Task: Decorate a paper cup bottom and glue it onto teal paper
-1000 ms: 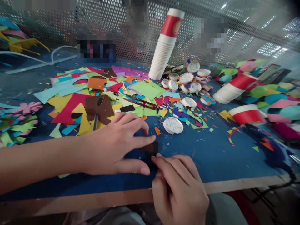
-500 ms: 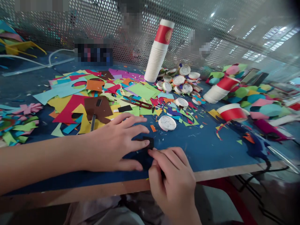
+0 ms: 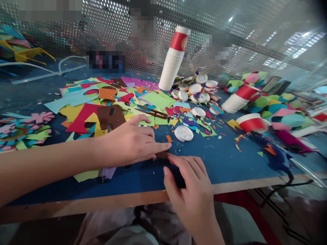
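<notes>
A small dark brown piece of paper (image 3: 161, 154) lies flat on the blue table near its front edge. My left hand (image 3: 136, 141) stretches over it palm down, index finger extended along its top side and the other fingers partly curled beneath. At the piece's right end, the index fingertip of my right hand (image 3: 191, 190) touches it, while the thumb stands apart from that finger. A pen (image 3: 103, 174) passes under my left wrist. Just beyond lies a brown sheet (image 3: 102, 118) bearing a small black rectangle (image 3: 111, 111). Dark red-handled scissors (image 3: 157, 114) rest on the scraps.
Colored paper scraps (image 3: 84, 114) cover the table's middle left. A marked white disc (image 3: 184, 133) lies ahead of my hands. Behind stand a tall paper cup stack (image 3: 172, 63) and several white discs (image 3: 195, 89). More cups (image 3: 252, 122) are on the right, a paper-strip decoration (image 3: 22, 131) left.
My left hand's spread fingers have drawn together, with the index finger farther across the piece. My right thumb has parted from the index finger. The piece now looks brown rather than black.
</notes>
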{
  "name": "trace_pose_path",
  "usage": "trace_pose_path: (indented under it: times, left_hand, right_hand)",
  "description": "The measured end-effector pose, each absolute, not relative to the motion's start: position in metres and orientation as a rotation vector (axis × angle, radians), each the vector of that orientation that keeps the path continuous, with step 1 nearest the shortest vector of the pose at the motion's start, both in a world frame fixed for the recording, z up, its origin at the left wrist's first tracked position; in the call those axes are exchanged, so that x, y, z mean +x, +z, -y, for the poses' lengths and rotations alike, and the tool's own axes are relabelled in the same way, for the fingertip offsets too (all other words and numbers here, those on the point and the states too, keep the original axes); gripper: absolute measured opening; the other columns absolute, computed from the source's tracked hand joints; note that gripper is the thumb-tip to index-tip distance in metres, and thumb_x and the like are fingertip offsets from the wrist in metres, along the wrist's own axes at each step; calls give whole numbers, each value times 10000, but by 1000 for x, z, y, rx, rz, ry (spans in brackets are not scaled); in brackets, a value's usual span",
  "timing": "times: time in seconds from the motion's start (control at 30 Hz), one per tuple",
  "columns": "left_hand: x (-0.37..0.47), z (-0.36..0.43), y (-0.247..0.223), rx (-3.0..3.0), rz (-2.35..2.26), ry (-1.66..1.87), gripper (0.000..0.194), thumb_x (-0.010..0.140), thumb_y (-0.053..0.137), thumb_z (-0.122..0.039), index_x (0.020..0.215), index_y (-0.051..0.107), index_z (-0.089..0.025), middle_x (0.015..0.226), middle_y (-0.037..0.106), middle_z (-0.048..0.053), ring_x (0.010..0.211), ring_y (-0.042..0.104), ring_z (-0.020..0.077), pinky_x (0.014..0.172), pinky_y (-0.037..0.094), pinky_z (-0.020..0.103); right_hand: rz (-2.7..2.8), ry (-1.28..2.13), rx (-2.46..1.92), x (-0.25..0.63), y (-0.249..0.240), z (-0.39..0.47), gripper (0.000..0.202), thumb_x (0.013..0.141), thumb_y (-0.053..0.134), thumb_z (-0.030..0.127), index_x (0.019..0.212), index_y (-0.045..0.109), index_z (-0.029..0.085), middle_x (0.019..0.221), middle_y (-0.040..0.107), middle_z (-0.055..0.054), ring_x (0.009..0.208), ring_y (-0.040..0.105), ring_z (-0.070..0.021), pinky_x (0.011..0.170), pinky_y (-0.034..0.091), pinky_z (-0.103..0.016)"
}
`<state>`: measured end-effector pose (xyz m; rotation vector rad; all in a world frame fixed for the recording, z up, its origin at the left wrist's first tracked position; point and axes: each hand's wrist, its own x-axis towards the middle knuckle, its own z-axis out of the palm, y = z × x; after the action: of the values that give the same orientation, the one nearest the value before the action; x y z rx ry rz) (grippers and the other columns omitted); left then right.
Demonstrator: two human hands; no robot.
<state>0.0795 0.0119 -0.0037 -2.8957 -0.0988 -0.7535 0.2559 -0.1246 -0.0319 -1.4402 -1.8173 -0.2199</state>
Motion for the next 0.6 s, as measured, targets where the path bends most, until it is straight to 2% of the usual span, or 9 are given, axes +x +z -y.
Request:
trace_pose_path:
  times: [0.33, 0.6]
  left_hand:
    - [83, 0, -1, -2749, 88, -763, 270, 1003, 446, -135, 1184, 645, -116, 786, 742, 48, 774, 692, 168, 905, 471, 408]
    - [80, -3, -5, -2607, 20, -899, 283, 1007, 398, -97, 1180, 623, -99, 818, 736, 60, 802, 680, 177, 891, 462, 399]
  right_hand:
    - [1754, -173, -1348, 260, -27, 128, 167, 880, 593, 101, 1030, 635, 160, 898, 691, -54, 845, 608, -172, 746, 537, -335]
    - [1771, -353, -1374, 260, -23, 133, 121, 868, 636, 49, 941, 693, 127, 856, 678, -61, 825, 586, -168, 792, 510, -334]
